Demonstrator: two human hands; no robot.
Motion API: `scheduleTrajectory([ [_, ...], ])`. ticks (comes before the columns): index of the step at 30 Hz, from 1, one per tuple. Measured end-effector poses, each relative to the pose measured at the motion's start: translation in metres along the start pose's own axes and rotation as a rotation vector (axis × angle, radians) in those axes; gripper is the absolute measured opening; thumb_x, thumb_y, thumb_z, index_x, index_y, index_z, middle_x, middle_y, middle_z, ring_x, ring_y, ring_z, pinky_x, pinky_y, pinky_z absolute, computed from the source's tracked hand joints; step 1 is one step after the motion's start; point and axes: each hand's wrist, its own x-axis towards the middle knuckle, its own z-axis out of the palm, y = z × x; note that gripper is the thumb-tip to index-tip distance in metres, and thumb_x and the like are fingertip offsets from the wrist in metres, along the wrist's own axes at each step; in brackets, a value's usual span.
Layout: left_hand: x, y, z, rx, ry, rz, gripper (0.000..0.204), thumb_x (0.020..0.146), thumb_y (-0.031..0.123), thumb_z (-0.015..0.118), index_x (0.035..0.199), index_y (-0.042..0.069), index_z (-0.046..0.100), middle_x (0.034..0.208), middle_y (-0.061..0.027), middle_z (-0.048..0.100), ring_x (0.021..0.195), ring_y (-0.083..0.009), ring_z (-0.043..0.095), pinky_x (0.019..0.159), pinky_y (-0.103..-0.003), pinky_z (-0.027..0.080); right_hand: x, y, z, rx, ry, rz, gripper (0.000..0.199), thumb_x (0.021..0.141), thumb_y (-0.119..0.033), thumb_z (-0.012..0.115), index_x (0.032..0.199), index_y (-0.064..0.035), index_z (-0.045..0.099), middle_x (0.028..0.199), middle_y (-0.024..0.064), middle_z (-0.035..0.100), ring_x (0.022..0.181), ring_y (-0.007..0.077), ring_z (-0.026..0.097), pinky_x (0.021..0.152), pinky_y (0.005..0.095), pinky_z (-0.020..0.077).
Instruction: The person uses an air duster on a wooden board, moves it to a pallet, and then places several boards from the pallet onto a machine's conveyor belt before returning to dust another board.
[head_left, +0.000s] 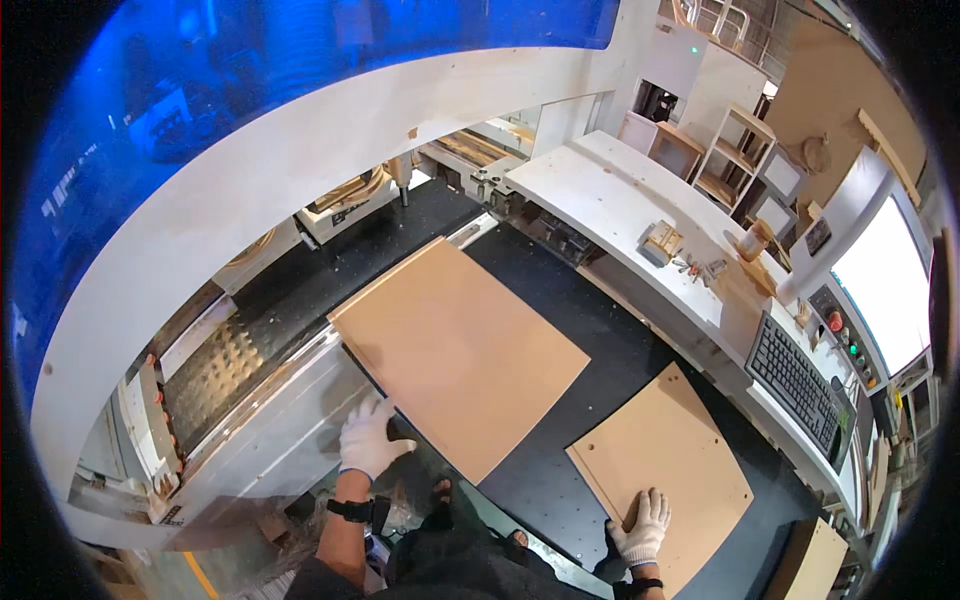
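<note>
A large plain tan board (460, 355) lies on the black machine table (530, 500), its far-left end at the machine opening. My left hand (370, 440), in a white glove, is beside this board's near-left edge. Its thumb is spread from the fingers and nothing shows in it; whether the fingertips touch the edge I cannot tell. A second tan board (665, 465), with several small dark holes near its edges, lies to the right. On its near part rests my right hand (640, 527), also white-gloved, palm down with fingers stretched out.
Above left rises a white machine housing with a blue window (300, 80). At right, a white worktop (640, 210) carries small metal parts, a black keyboard (800, 375) and a bright monitor (885, 285) with coloured buttons. Another tan panel (815, 565) stands at the lower right.
</note>
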Motion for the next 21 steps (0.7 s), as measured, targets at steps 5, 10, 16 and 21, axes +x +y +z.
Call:
scheduleTrajectory([
  [5, 0.074, -0.004, 0.033, 0.183, -0.101, 0.419, 0.097, 0.061, 0.06, 0.088, 0.145, 0.022, 0.057, 0.154, -0.0183, 0.043, 0.139, -0.0447, 0.041, 0.111, -0.06, 0.036, 0.005, -0.019, 0.014, -0.007, 0.037, 0.132, 0.103, 0.065, -0.047, 0.084, 0.148, 0.0008, 0.046, 0.158, 0.0265, 0.038, 0.149, 0.0489, 0.028, 0.125, 0.0581, 0.0174],
  [10, 0.142, 0.022, 0.048, 0.211, -0.16, 0.47, 0.099, 0.059, 0.063, 0.088, 0.146, 0.027, 0.057, 0.156, -0.0178, 0.041, 0.142, -0.0491, 0.035, 0.113, -0.064, 0.032, 0.01, -0.04, 0.001, -0.009, 0.038, 0.162, 0.096, 0.066, -0.041, 0.079, 0.146, 0.0009, 0.047, 0.155, 0.0273, 0.042, 0.146, 0.0496, 0.032, 0.124, 0.0573, 0.023],
  [16, 0.219, 0.054, 0.063, 0.223, -0.151, 0.452, 0.102, 0.06, 0.064, 0.088, 0.149, 0.027, 0.055, 0.159, -0.0193, 0.039, 0.146, -0.0487, 0.033, 0.115, -0.066, 0.03, 0.004, -0.027, 0.016, -0.013, 0.084, 0.133, 0.099, 0.063, -0.044, 0.081, 0.144, 0.0023, 0.048, 0.154, 0.0282, 0.042, 0.146, 0.0505, 0.032, 0.123, 0.0602, 0.0223],
  [21, 0.269, 0.073, 0.068, 0.22, -0.187, 0.421, 0.1, 0.06, 0.065, 0.087, 0.149, 0.03, 0.056, 0.161, -0.0184, 0.039, 0.149, -0.0463, 0.032, 0.116, -0.064, 0.03, 0.009, -0.032, 0.013, -0.03, 0.079, 0.12, 0.096, 0.072, -0.056, 0.073, 0.143, 0.0041, 0.048, 0.153, 0.0297, 0.042, 0.145, 0.0516, 0.034, 0.122, 0.061, 0.0222],
])
